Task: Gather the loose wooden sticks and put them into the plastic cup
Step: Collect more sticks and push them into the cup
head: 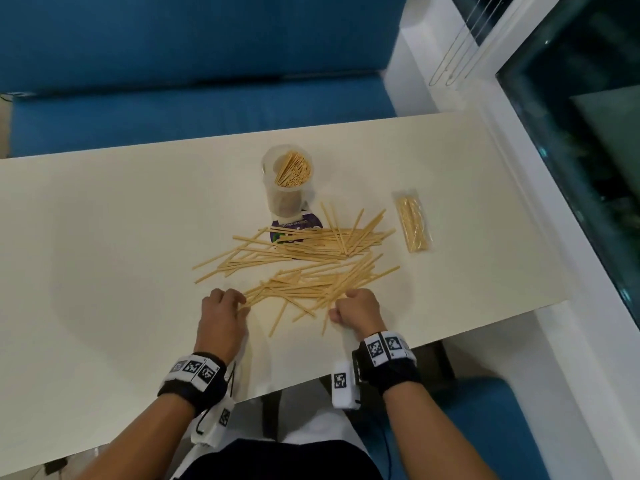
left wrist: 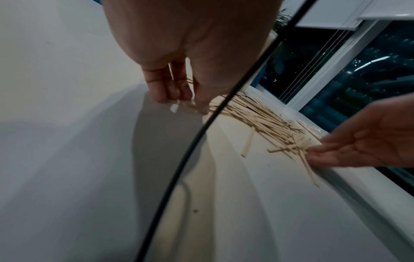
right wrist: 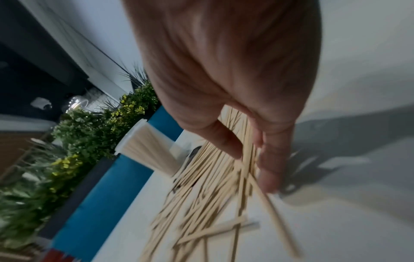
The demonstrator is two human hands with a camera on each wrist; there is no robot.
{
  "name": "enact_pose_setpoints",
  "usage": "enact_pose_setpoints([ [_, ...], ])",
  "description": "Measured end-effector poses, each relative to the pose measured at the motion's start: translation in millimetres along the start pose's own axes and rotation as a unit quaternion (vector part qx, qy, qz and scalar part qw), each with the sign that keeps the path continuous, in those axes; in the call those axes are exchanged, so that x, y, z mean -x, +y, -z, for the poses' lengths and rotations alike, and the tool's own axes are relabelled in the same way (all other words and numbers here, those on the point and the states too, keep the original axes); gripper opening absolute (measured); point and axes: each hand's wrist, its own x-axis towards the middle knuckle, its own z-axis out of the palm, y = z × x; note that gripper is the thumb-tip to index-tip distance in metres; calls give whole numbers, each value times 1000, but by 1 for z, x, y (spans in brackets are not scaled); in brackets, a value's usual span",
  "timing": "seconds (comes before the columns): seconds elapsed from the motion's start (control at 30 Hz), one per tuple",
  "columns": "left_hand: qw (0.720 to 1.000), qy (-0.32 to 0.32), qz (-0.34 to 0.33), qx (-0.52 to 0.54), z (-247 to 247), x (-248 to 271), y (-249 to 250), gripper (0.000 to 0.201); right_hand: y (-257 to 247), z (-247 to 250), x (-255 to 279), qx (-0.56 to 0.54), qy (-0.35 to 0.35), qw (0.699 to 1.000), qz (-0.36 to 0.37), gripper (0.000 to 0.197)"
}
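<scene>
Head view is showing a long cream worktop (head: 104, 220) that is standing before a blue sofa (head: 194, 53), with a dark window (head: 588, 98) on the right side. Loose wooden sticks (head: 304, 261) are lying across the middle of the worktop in a wide scattered pile, and some of them are covering a purple printed card (head: 294, 228). Just behind the pile a clear plastic cup (head: 285, 183) is standing upright, and it is already holding many sticks. To the right of the pile, a little apart from it, a sealed clear packet (head: 414, 221) of sticks is lying flat. The left hand (head: 223, 317) is resting at the near left edge of the pile with the fingers bent down, and its fingertips (left wrist: 165, 95) are touching the ends of some sticks; I cannot tell if it is really gripping them. The right hand (head: 356, 311) is at the near right edge, and its curled fingers (right wrist: 271, 159) are closing around a bundle of sticks.
</scene>
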Motion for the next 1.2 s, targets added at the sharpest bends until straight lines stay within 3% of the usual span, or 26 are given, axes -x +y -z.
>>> enact_pose_setpoints([
  [0.03, 1000, -1, -5, 13, -3, -2, 6, 16, 3, -4, -1, -28, -23, 999, 5, 92],
  [0.07, 1000, -1, -10, 24, -6, -4, 12, 15, -4, -5, 8, -66, -47, 997, 12, 104],
  [0.1, 999, -1, -12, 32, -8, -5, 17, 14, -14, -5, 25, -118, -70, 990, 13, 101],
  [0.2, 997, 15, -14, 71, -9, -9, 29, 10, -21, 9, 34, -236, -92, 967, 2, 67],
  [0.27, 996, 48, -25, 73, -4, -8, 33, 9, -19, 22, 31, -173, -48, 983, 31, 42],
  [0.33, 996, 68, -51, 10, -1, -5, 34, 32, -18, 38, 26, -39, 63, 991, 110, 27],
  [0.43, 993, 6, -39, -110, -2, -2, 35, 93, -20, 61, 9, 86, 185, 960, 189, 50],
  [0.5, 985, -45, -41, -163, -8, -4, 40, 114, -24, 72, -7, 134, 213, 950, 182, 65],
  [0.57, 981, -53, -59, -179, -15, -8, 47, 109, -27, 76, -21, 174, 190, 950, 175, 65],
  [0.67, 985, -43, -79, -144, -24, -15, 58, 86, -28, 68, -28, 205, 143, 946, 207, 52],
  [0.87, 992, -36, -100, -63, -31, -27, 76, 58, -32, 39, -14, 156, 81, 955, 240, 41],
  [1.0, 996, 9, -78, -43, -25, -26, 74, 57, -31, 42, -3, 90, 112, 957, 251, 40],
  [1.1, 995, 56, -70, -44, -18, -19, 71, 55, -21, 57, 9, 80, 125, 968, 205, 34],
  [1.2, 990, 37, -110, -78, -15, -12, 68, 52, -5, 57, 21, 145, 53, 976, 152, 28],
])
